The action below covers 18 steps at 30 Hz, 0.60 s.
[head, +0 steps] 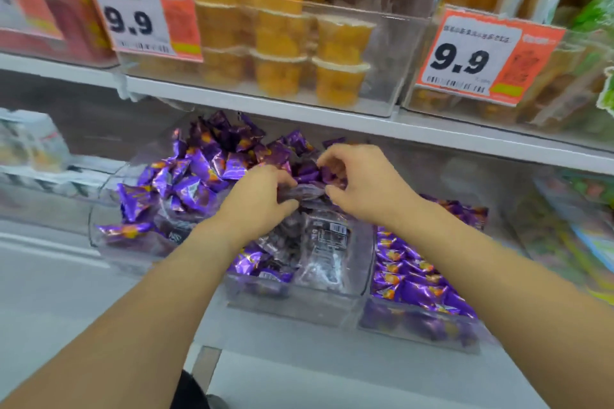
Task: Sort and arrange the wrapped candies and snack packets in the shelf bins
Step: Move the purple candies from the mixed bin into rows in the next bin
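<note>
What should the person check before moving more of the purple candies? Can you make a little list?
1. Left hand grips the clear bag: ok.
2. Right hand grips the same bag: ok.
3. Bag sits over the middle bin: ok.
4. Bag's mouth open: cannot tell, hands cover it.
5. Purple candies stay inside the left bin: ok.
6. Right bin has room: cannot tell.

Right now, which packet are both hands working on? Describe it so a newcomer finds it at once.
Start at the white shelf bearing the orange jelly cups; below it sit clear bins of purple candies. In the middle bin, the left hand and right hand pinch the top of a clear packet. Unlike its foil neighbours, it is see-through with a black barcode label.
</note>
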Available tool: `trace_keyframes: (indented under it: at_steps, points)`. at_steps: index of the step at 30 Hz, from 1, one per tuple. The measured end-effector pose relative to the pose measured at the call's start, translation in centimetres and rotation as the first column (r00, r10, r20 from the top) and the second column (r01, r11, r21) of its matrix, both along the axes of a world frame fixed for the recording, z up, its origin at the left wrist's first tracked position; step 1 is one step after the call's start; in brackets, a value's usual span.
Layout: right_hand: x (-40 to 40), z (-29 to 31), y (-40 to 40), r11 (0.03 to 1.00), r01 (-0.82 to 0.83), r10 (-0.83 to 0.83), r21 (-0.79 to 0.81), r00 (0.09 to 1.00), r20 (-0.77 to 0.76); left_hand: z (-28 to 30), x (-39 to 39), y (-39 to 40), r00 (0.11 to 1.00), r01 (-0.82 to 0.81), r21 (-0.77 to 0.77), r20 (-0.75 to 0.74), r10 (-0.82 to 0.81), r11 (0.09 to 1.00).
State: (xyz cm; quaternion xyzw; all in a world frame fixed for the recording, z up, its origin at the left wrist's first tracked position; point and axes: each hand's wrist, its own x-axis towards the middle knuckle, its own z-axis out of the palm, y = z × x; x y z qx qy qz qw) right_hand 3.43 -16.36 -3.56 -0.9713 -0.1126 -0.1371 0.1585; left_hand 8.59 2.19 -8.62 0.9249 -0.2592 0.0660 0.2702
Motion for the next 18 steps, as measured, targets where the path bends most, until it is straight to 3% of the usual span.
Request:
trace_keyframes:
  at_steps: [4,7,11,13,15,18]
  points:
    - [3.1,-1.1,-0.3,0.984,0.118,-0.13,-0.135,0.987,-0.089,0.5,0.0,0.6,0.999,0.004,-0.178,0.046,0.004,0.984]
    - [5.3,-1.3,-0.7,0.955,0.103,-0.156,-0.279,0.972,-0.176,0.4,2.2,0.7,0.975,-0.142,-0.268,0.128,0.181,0.953]
    - [7.0,-0.7,-1.0,0.959,0.015,-0.094,-0.282,0.958,-0.271,0.2,4.0,-0.3,0.977,-0.194,0.038,0.102,0.189,0.98]
    - [6.8,-0.4,-1.3,0.973,-0.004,-0.057,-0.23,0.964,-0.259,0.2,3.8,-0.9,0.969,-0.234,0.071,0.102,0.227,0.97]
    - [6.2,-0.3,-1.5,0.987,0.006,-0.044,-0.161,0.972,-0.23,-0.1,3.7,-1.0,0.971,-0.227,-0.027,0.069,0.229,0.973]
    - [5.1,-0.6,-1.6,0.999,0.033,-0.035,-0.015,0.985,-0.167,0.2,3.0,-0.3,0.99,-0.144,-0.31,-0.05,0.135,0.94]
